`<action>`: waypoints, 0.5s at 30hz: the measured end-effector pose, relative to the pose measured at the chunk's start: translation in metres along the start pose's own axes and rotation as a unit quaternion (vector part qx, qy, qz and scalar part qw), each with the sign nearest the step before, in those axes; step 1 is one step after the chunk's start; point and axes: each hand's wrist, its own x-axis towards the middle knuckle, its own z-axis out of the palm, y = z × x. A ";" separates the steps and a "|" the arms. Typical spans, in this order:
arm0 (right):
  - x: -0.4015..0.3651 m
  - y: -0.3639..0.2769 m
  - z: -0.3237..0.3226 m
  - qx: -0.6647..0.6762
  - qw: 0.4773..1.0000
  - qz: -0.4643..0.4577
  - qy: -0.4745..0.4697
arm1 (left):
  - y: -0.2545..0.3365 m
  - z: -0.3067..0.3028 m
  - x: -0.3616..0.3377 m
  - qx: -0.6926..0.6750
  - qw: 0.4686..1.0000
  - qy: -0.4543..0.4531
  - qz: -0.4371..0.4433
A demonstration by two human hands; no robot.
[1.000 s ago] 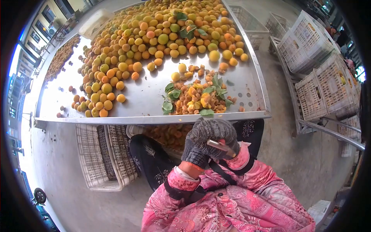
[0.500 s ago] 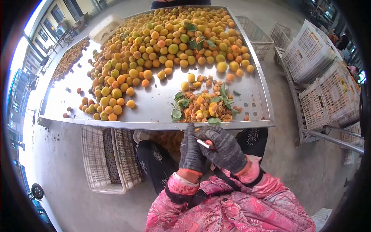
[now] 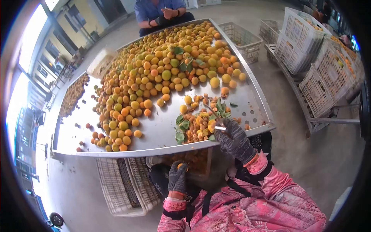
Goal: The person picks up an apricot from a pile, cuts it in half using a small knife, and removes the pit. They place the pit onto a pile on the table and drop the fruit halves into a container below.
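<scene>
My left hand point(image 3: 177, 178), in a dark grey knitted glove, is closed on an orange apricot piece point(image 3: 182, 166), partly hidden by the fingers. It hangs below the table's front edge, above a crate of apricot pieces point(image 3: 198, 155). At the front right of the table, my gloved right hand point(image 3: 236, 142) grips a knife point(image 3: 220, 128) with a pale handle. Its thin blade points up and away over a heap of split apricots, scraps and green leaves point(image 3: 201, 125). Whole apricots point(image 3: 154, 71) are piled across the middle and back of the metal table point(image 3: 166, 133).
A person point(image 3: 160, 11) sits at the far side of the table, hands together. Two white crates point(image 3: 123, 185) stand at the lower left. Stacked crates of fruit point(image 3: 295, 42) rest on a cart at the right. Small brown pits point(image 3: 73, 94) lie at the table's left.
My hands, together at the table edge before, are now apart. The left went down and left with an apricot piece; the right rose rightward with the knife. The view tilted, showing the other person.
</scene>
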 end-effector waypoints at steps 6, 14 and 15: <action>0.012 -0.009 -0.019 0.191 0.975 0.109 0.019 | -0.004 -0.006 0.010 0.080 0.996 0.030 -0.008; 0.032 0.009 -0.060 0.270 0.948 0.097 0.135 | 0.073 0.001 0.015 0.153 0.985 0.024 0.073; 0.034 0.021 -0.061 0.269 0.948 0.090 0.145 | 0.069 -0.001 0.030 0.171 0.978 0.014 0.117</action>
